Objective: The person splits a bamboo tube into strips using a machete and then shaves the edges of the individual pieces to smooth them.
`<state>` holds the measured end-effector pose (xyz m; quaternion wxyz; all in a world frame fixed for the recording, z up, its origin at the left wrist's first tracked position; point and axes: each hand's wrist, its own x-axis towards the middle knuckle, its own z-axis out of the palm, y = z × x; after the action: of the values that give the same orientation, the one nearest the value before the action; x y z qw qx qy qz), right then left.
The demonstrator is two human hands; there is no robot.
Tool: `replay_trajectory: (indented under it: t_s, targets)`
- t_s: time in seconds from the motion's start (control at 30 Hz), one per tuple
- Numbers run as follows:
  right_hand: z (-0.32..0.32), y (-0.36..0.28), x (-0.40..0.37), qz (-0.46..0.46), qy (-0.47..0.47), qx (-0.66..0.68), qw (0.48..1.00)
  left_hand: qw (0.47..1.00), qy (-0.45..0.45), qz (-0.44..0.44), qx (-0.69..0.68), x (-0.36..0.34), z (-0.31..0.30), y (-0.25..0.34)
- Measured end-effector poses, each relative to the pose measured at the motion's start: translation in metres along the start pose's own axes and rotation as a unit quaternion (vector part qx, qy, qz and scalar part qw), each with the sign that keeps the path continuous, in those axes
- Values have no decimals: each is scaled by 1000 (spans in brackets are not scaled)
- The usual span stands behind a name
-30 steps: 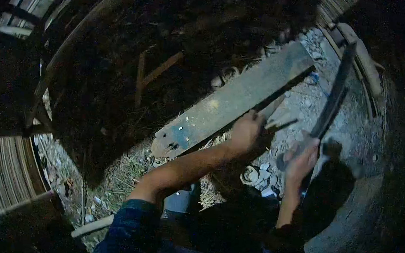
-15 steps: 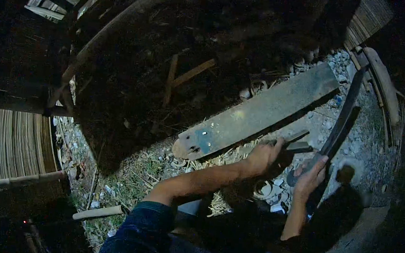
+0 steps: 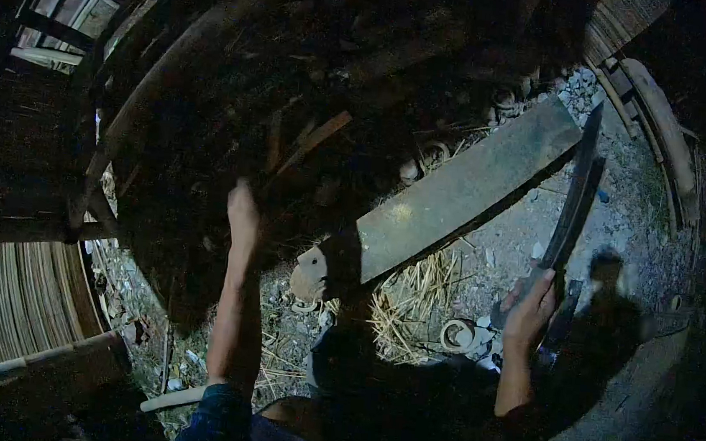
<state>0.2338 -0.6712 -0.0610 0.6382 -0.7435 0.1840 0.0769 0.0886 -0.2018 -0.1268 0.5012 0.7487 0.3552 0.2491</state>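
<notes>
My right hand (image 3: 528, 310) is wrapped round the handle of a machete (image 3: 573, 202). Its long, dark, slightly curved blade points up and away from me, to the right of a wooden plank (image 3: 472, 197). Out to the left, my left hand (image 3: 243, 207) reaches over dark ground, near some wooden sticks (image 3: 318, 140). Its back faces me and its fingers are lost in blur and darkness, so whether it holds anything does not show. The plank lies aslant on the ground, with a shadow across its near end.
Pale thin slivers (image 3: 417, 302) are heaped beside the plank, near a pale ring (image 3: 457, 335). At left stands a slatted panel (image 3: 22, 305), with a pale pole (image 3: 174, 398) on the ground nearby. A log (image 3: 660, 121) and rubble lie at right.
My left hand has swung from beside the plank to the far left; the short strips it held are no longer visible. The right hand still grips the machete. The view has shifted slightly.
</notes>
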Motion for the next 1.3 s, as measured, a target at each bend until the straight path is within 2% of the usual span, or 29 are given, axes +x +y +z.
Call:
replay_trajectory:
  t_s: [0.03, 0.07, 0.1, 0.17, 0.23, 0.3, 0.37, 0.5, 0.63, 0.7, 0.77, 0.83, 0.9, 0.97, 1.03, 1.07, 1.13, 1.17, 1.2, 1.23, 1.3]
  targets:
    - [2, 3, 1, 4, -5, 1, 1000, 986, 23, 123, 115, 19, 1, -21]
    - [3, 7, 2, 3, -4, -1, 1000, 943, 8, 193, 271, 25, 20, 6]
    - [4, 12, 3, -4, 0, -3, 1000, 871, -7, 257, 419, 25, 39, 34]
    - [4, 13, 3, -12, 6, -8, 1000, 896, -117, 181, 388, 49, 90, 48]
    - [6, 9, -2, -20, -6, -10, 1000, 916, -185, 88, 345, 75, 139, 51]
    - [4, 12, -3, -5, 16, -2, 1000, 925, -199, 25, 324, 100, 178, 45]
    - [-3, 18, -4, -23, -11, -2, 1000, 933, -185, -14, 310, 117, 205, 41]
    - [-12, 19, -11, -12, -17, -30, 999, 951, -156, -58, 260, 123, 226, 33]
    - [-15, 17, -10, -37, -21, -29, 999, 978, -119, -83, 148, 87, 206, 27]
    - [-10, 12, -12, 9, 13, -31, 999, 986, -105, -91, 93, 53, 181, 46]
    - [-7, 13, -12, 11, -4, -26, 1000, 991, -88, -93, 49, 21, 152, 70]
    - [-6, 15, -12, 6, -20, -20, 1000, 995, -42, 84, 36, -20, 127, 107]
    - [-4, 20, -13, -28, -58, -33, 997, 995, -15, 96, 37, -58, 101, 115]
    - [4, 19, -19, -25, -75, -8, 997, 970, 0, 210, 126, -84, 67, 115]
    - [10, 19, -25, -20, -91, 16, 995, 975, 12, 175, 133, -108, 40, 114]
    - [13, 20, -27, -15, -112, 32, 993, 987, -6, 124, 101, -121, 28, 117]
    - [19, 18, -34, -13, -137, 51, 989, 981, -15, 127, 144, -142, 10, 114]
    - [22, 15, -37, -25, -142, 26, 989, 974, -30, 127, 186, -152, 2, 110]
    - [25, 12, -40, -38, -145, 1, 989, 988, -9, 86, 124, -161, 1, 101]
    - [26, 11, -43, -50, -147, -24, 988, 988, -7, 88, 124, -166, -3, 95]
    - [27, 12, -44, -88, -140, -64, 984, 986, 12, 19, 163, -173, -7, 98]
